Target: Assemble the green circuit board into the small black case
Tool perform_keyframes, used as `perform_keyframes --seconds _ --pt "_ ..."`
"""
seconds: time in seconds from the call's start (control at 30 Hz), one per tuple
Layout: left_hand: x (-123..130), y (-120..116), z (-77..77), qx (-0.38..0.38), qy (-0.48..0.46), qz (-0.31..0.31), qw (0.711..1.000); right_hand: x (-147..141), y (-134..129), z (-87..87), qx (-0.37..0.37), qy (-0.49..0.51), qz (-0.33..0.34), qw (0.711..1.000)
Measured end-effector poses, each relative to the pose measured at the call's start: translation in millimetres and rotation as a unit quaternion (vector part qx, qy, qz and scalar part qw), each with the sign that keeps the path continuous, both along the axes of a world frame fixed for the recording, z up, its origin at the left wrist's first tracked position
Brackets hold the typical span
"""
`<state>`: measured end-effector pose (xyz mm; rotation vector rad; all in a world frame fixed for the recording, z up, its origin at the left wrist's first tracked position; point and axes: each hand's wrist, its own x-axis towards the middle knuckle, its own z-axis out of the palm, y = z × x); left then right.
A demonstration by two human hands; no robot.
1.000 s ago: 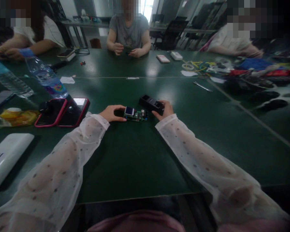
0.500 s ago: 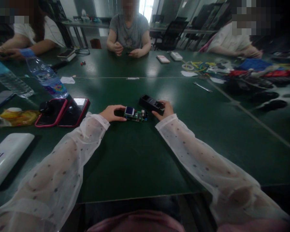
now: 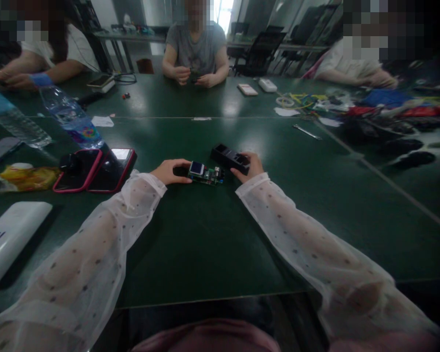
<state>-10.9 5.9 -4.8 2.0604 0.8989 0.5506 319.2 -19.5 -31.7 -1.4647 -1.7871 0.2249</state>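
Observation:
Thumb and fingers of my left hand (image 3: 171, 171) grip the left end of a green circuit board (image 3: 209, 175). The board carries a small square screen and several parts at its right end. My right hand (image 3: 252, 166) is closed around the right end of a black plastic case (image 3: 227, 155) with cut-outs in its face. Case and board are close together just above or on the green table (image 3: 198, 244), the case a little farther off and to the right; I cannot tell whether they rest on it.
Left of my hands are two phones in pink cases (image 3: 112, 171), a yellow packet (image 3: 27, 178), a white power bank (image 3: 16, 239) and water bottles (image 3: 71, 117). A wrench (image 3: 307, 132) and tangled cables (image 3: 308, 101) lie to the right. Three people sit around the table.
My hands, the circuit board and the black case stay in place. Across the table, the person in grey has raised a small dark thing between their hands.

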Motion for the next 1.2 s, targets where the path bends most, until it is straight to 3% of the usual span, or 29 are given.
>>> perform_keyframes --seconds 0.37,0.7,1.2 --pt "-0.2 0.2 -0.8 -0.002 -0.013 -0.003 1.000 -1.9 -2.4 3.2 0.024 0.054 -0.007 0.998" --pt "0.0 0.8 -3.8 -0.010 -0.029 0.000 1.000 -34.7 -36.0 29.6 0.068 0.108 0.086 0.988" --pt "1.6 -1.1 -0.6 0.000 -0.008 0.015 1.000 -38.9 -42.0 24.0 0.086 0.073 0.151 0.982"
